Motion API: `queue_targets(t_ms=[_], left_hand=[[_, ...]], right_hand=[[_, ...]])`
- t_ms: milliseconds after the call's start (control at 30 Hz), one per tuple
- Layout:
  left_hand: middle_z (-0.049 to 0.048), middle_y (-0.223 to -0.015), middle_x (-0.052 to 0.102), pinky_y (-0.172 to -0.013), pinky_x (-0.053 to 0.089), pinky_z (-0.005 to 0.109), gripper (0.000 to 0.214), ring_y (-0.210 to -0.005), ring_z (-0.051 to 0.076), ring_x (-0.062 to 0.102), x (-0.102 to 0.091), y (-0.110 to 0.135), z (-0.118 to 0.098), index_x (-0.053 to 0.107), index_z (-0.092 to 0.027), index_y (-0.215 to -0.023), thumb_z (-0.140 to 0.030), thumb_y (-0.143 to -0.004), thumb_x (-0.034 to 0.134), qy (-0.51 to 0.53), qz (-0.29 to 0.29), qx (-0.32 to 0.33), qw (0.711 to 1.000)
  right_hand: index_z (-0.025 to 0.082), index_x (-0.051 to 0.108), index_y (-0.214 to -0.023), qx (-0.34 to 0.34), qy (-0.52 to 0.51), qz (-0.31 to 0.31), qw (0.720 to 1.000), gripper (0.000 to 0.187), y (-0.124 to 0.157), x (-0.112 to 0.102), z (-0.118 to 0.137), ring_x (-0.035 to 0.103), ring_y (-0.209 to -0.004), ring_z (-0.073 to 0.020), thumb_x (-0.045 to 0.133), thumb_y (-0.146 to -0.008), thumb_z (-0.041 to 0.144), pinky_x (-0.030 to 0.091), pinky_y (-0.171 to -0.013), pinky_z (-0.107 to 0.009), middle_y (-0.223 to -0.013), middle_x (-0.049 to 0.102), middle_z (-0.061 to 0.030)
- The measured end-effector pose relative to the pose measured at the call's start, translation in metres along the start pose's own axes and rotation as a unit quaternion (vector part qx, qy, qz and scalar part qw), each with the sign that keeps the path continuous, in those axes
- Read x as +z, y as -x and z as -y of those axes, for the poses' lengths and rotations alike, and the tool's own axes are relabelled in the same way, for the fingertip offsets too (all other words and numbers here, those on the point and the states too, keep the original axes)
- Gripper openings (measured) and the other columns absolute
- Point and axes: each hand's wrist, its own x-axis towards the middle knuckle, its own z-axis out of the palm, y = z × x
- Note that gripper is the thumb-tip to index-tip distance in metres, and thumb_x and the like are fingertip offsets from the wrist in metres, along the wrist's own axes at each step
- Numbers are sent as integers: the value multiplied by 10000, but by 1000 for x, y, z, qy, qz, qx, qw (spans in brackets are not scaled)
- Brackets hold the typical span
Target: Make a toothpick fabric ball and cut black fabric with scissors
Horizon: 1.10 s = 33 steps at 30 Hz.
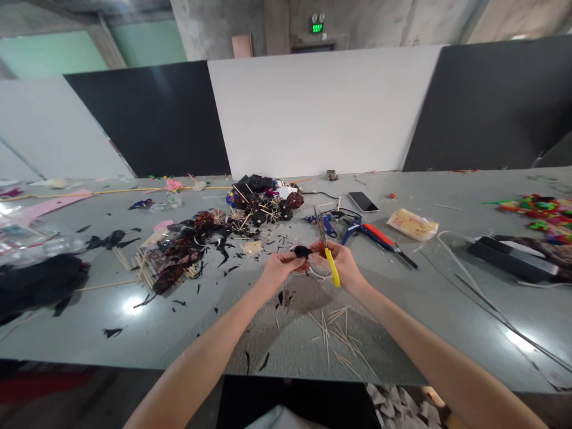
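My left hand (pixel 282 268) pinches a small black piece (pixel 302 252), which looks like cloth. Opposite it, my right hand (pixel 343 262) holds yellow-handled scissors (pixel 333 269) with the blades pointing up and away; its fingertips also reach the black piece. A thin white rim (pixel 319 275) shows around and below the fingers, though I cannot make out what it belongs to. Loose wooden sticks (pixel 342 333) lie on the grey table (pixel 286 351) below my hands. Black scraps (pixel 280 298) are scattered to the left of them.
Dark balls with sticks (pixel 261 205) are heaped behind my hands, with dark patterned cloth (pixel 176 262) at left. A blue glue gun (pixel 328 225), an orange-handled tool (pixel 379 235), a phone (pixel 363 201) and a yellow packet (pixel 412 224) lie beyond. A cable (pixel 473 286) crosses the right side.
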Motion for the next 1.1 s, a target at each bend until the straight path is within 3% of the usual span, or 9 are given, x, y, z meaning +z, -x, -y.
queue_targets(t_ms=[200, 600, 900, 1100], left_hand=[[137, -894, 792, -838, 567, 357, 399, -762, 200, 724, -1, 0, 2, 833, -106, -889, -431, -680, 934, 18, 29, 4, 999], [143, -901, 789, -811, 556, 346, 414, -763, 198, 723, 5, 5, -5, 825, -108, -929, -444, -706, 919, 16, 37, -1, 999], [72, -748, 753, -745, 542, 301, 365, -701, 165, 681, 2, 1, 2, 804, -123, -824, -414, -655, 946, -21, -7, 9, 1000], [62, -714, 740, -739, 529, 298, 373, -670, 153, 664, 6, 2, -1, 798, -118, -777, -402, -601, 963, 17, -45, 2, 999]], right_hand=[[190, 704, -934, -13, -5, -2, 1000, 434, 2, 0, 3, 636, -754, -180, 912, -636, 429, 502, -711, -297, -818, 688, -16], [208, 690, -937, -21, 22, -18, 999, 473, 2, 0, 4, 651, -783, -201, 878, -668, 549, 532, -748, -334, -895, 714, -48], [193, 691, -903, -18, 15, 20, 1000, 438, 3, -1, 7, 622, -726, -175, 892, -662, 500, 488, -680, -300, -824, 694, -26], [192, 701, -916, -22, 24, -2, 999, 430, 0, -1, 2, 629, -761, -182, 882, -677, 499, 490, -716, -305, -869, 709, -34]])
